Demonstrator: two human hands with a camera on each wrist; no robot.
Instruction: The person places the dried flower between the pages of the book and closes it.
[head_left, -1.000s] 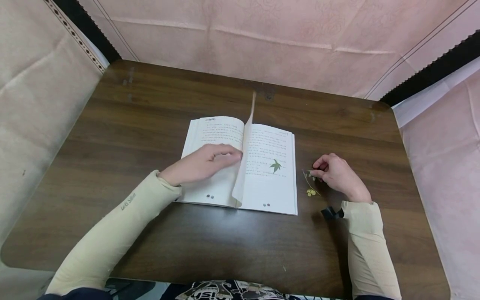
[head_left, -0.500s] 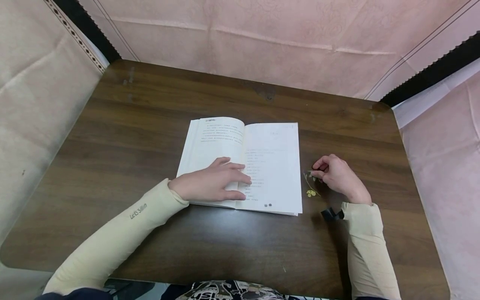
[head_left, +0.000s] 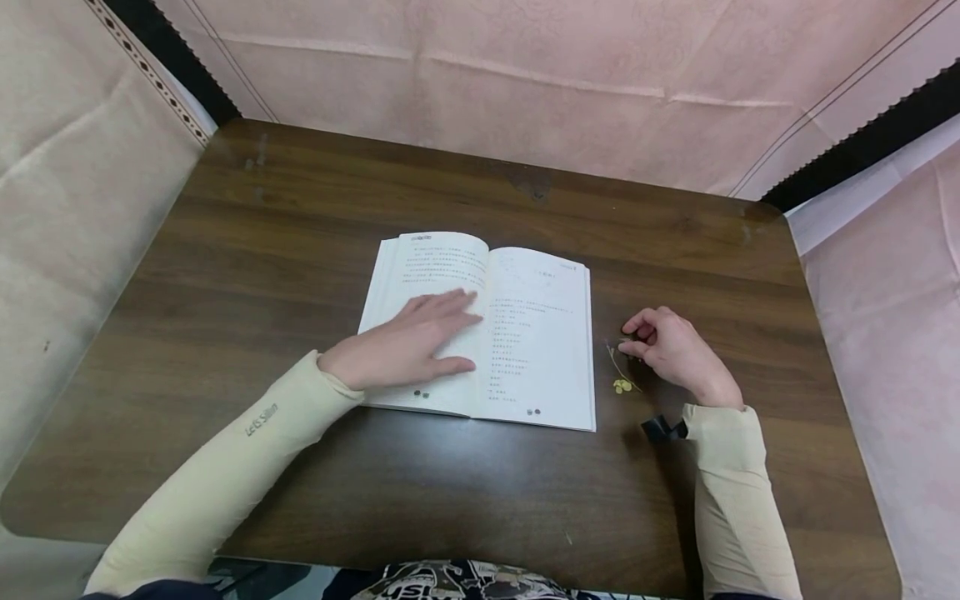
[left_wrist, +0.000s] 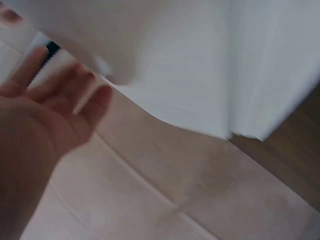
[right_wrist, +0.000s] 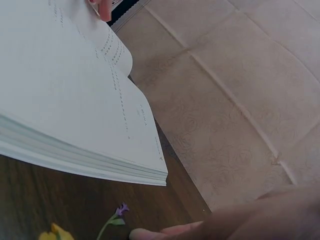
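Hiding part of the open book (head_left: 542, 350) is the left hand (head_left: 408, 343).

Room along far table (head_left: 450, 187) — book (head_left: 525, 333) blocks centre

Tabletop (head_left: 442, 492): moderately lit from where I stand; hazy glare nearer the person than the left hand (head_left: 401, 343).
Right sleeve (head_left: 738, 500): dark shadow cast inward, personward of the right hand (head_left: 684, 357).
Book (head_left: 551, 350): pages bright around the left hand; fine print unresolved.
Left fingers (left_wrist: 98, 105): motion-blurred, wrist view dim.
Right wrist view: dim; hand soft-edged.
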